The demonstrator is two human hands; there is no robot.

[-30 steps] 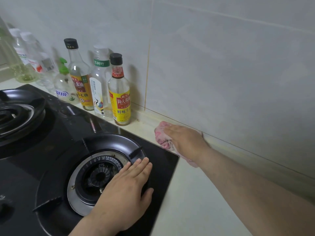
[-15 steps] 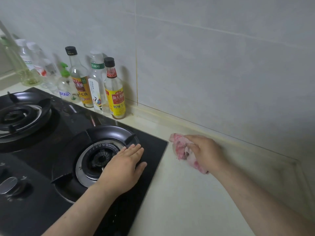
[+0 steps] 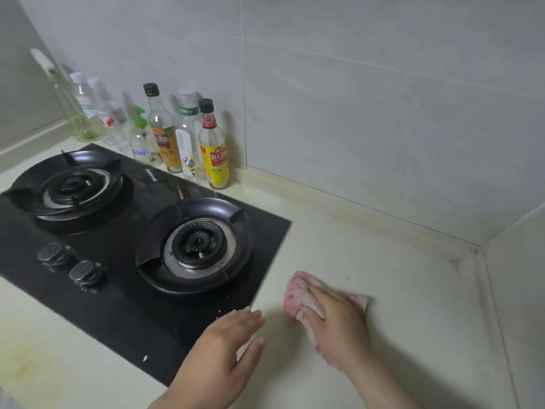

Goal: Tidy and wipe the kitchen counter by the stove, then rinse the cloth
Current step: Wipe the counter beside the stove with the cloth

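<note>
Now — crumpled pink cloth (image 3: 295, 294) in right hand (image 3: 339, 332)

One view only: head-worn wide-angle camera, looked forward and down onto the bench (image 3: 413, 290) from close above. Faced the tiled wall (image 3: 383, 113), right-hand corner in frame. Stove (image 3: 118, 305) took the left half, bottles (image 3: 213, 149) at back left. Left hand (image 3: 224, 349) and right hand (image 3: 336, 323) sat near the bottom edge, nearest the lens.
</note>
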